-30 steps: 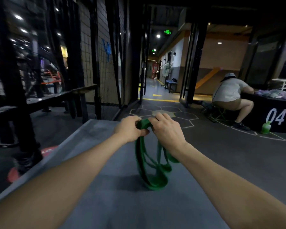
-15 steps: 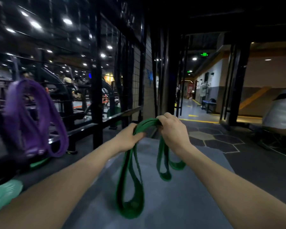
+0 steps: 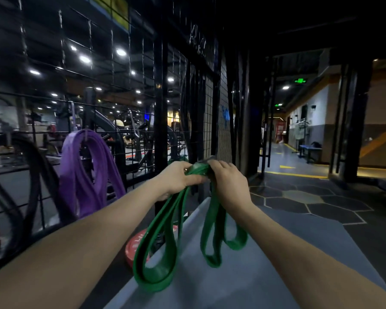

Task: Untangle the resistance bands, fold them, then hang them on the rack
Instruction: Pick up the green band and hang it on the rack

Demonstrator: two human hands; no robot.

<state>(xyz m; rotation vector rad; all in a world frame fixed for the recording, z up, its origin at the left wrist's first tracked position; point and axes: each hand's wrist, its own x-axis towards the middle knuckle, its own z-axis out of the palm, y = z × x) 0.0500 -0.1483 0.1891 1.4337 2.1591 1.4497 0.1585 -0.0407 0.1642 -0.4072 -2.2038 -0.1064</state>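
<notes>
Both hands meet at the top of the green resistance band (image 3: pixel 165 233), held up in front of the black wire rack (image 3: pixel 129 121). The left hand (image 3: pixel 179 178) has a closed grip: its fingers curl over the gathered top of the band and the thumb presses in from the side. The right hand (image 3: pixel 228 181) has the same closed grip just beside it, fingers wrapped over the bunch so the knuckles of the two hands nearly touch. From the hands the band hangs in folded loops, a longer bundle under the left hand and shorter loops under the right, all dangling above the grey bench (image 3: pixel 243 275); whether the lowest loop touches the bench is hard to tell. A purple band (image 3: pixel 85 170) hangs on the rack to the left, with a black band (image 3: pixel 29 186) further left. A red weight plate (image 3: pixel 133 250) lies on the floor beside the bench.
</notes>
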